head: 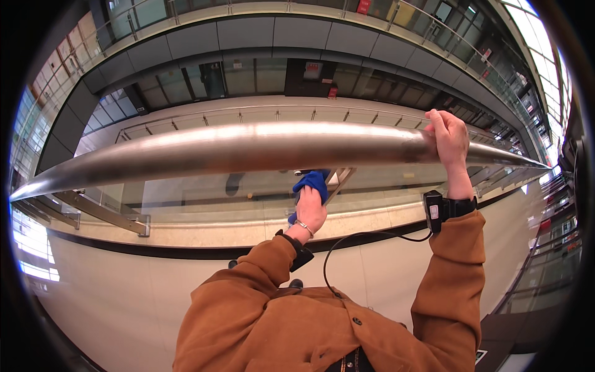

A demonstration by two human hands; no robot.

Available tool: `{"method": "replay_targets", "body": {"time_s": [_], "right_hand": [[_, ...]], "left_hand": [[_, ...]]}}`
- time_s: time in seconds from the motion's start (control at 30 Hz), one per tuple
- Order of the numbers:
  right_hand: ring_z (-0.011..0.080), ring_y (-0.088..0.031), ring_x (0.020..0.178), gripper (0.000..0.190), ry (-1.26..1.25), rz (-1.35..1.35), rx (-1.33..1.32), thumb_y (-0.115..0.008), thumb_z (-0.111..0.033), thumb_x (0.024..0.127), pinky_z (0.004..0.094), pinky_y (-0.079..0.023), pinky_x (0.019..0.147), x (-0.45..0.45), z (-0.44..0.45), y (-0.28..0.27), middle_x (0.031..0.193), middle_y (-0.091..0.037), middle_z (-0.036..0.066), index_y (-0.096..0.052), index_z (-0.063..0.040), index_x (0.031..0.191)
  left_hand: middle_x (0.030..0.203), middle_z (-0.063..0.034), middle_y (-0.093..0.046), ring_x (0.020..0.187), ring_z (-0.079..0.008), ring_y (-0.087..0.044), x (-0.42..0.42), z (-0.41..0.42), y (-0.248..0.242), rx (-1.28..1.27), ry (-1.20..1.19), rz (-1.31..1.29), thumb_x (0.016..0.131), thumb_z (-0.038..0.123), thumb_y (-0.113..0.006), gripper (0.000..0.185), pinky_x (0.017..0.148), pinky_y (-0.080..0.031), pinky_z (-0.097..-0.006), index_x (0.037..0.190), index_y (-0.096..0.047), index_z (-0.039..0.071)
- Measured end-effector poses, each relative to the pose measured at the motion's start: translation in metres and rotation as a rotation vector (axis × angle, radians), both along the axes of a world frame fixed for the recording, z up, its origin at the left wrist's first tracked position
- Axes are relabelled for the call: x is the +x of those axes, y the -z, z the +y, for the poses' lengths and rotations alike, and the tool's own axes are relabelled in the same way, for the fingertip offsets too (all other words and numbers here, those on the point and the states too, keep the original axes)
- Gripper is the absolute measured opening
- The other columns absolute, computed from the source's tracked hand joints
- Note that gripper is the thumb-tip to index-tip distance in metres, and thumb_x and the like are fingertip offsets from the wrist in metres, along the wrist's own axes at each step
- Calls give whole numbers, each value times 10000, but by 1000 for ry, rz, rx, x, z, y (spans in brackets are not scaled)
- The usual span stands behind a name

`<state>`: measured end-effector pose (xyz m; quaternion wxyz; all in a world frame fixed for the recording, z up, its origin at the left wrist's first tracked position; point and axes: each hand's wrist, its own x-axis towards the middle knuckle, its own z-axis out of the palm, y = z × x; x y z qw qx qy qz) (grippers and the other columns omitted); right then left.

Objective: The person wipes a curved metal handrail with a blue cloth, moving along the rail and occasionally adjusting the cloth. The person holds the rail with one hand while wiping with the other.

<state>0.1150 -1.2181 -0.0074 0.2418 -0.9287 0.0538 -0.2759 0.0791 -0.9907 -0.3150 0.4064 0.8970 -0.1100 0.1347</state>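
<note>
A wide brushed-metal handrail runs across the view in front of me and looks bent by the lens. Below it, my left hand grips a blue cloth beside a metal baluster post. The cloth is at the glass panel under the rail, and its far edge lies close beneath the rail. My right hand lies over the rail's right part with its fingers curled on it. The palm side of that hand is hidden.
Another metal post supports the balustrade at the left. A pale stone kerb runs along the glass base. From the device on my right wrist, a black cable loops to my jacket. Across the atrium is another railing.
</note>
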Motion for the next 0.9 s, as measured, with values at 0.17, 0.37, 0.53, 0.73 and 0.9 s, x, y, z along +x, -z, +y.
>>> {"method": "replay_targets", "body": {"time_s": [0.17, 0.37, 0.53, 0.73, 0.9], "right_hand": [[198, -679, 733, 391, 6, -14, 0, -572, -436, 930, 332, -489, 721, 1, -3, 1, 727, -722, 37, -753, -92, 894], [191, -676, 719, 381, -14, -15, 25, -576, -421, 932, 330, -490, 706, 3, -5, 2, 717, -717, 37, -752, -85, 891], [187, -678, 719, 379, -14, -27, 3, -582, -416, 931, 328, -492, 704, 2, -4, 2, 712, -714, 38, -751, -79, 888], [184, -674, 705, 369, -25, -27, 14, -582, -409, 935, 326, -494, 708, 2, -5, 2, 725, -719, 37, -760, -87, 904], [170, -674, 719, 365, -34, -13, 26, -577, -399, 943, 314, -493, 717, 1, -4, 2, 716, -713, 26, -767, -88, 936]], "left_hand": [[1123, -258, -517, 1080, -436, -503, 19, -7, -20, -63, -56, -49, 699, 41, -680, 397, 916, -485, -482, 1052, -540, -76], [1084, -232, -537, 1051, -410, -531, 27, 2, -7, 48, -29, 54, 694, 58, -711, 346, 881, -510, -468, 990, -564, -47], [1100, -260, -554, 1067, -438, -541, -3, 2, 36, 59, -5, 209, 738, 54, -684, 321, 871, -503, -492, 1018, -562, -44], [1106, -295, -559, 1085, -458, -517, 6, 1, 44, -175, -156, 192, 759, 76, -650, 325, 981, -431, -507, 1022, -538, -78], [1132, -264, -532, 1095, -432, -484, 20, -24, 33, -71, -188, -35, 703, 27, -688, 448, 1001, -418, -474, 1103, -514, -77]]}}
